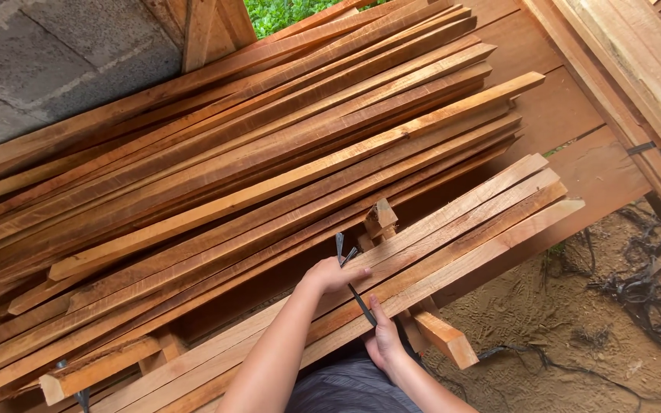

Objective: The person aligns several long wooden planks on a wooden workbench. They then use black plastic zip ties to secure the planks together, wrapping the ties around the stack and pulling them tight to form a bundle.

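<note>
While a small bundle of wooden slats [453,229] lies across a cross block, the left hand [334,274] closes on a dark strap [355,294] at the bundle's top edge; the right hand [384,340] pinches the strap's lower end against the near slat. A larger slat pile [231,153] sits behind.
</note>
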